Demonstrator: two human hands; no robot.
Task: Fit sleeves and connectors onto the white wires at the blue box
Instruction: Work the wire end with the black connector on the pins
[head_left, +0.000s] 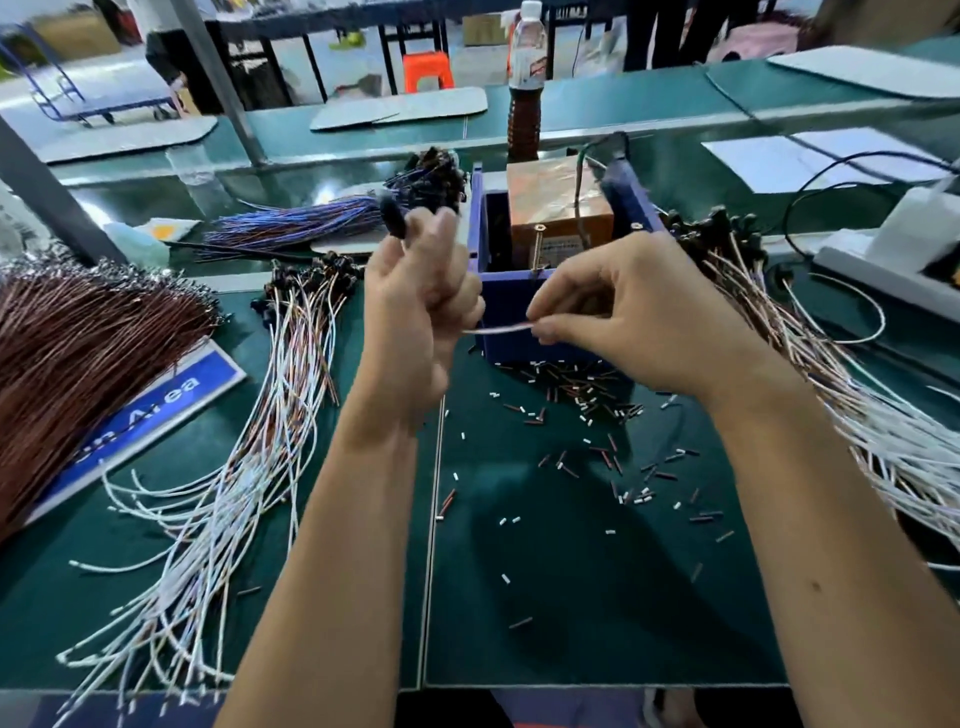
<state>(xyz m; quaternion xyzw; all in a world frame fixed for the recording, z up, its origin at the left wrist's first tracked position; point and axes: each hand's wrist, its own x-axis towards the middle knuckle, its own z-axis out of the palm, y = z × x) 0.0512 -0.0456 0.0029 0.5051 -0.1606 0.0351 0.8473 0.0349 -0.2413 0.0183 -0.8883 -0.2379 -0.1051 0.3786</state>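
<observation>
My left hand (421, 296) is raised in front of the blue box (511, 317), its fingers curled round a black connector (393, 218) at the top and a white wire (493, 329) that runs out to the right. My right hand (618, 317) pinches the free end of that wire between thumb and fingertips, just in front of the box. Small white and dark sleeve pieces (582, 395) lie scattered on the green mat below the box. A fan of white wires with black connectors (270, 415) lies to the left, and another pile of white wires (831, 374) to the right.
A thick bundle of brown wires (78, 353) lies at far left over a blue sign (156, 410). Blue and purple wires (296, 223) lie behind. A brown block (556, 202) sits in the box, a bottle (524, 78) stands behind it, and a white device (893, 254) with black cable is at right.
</observation>
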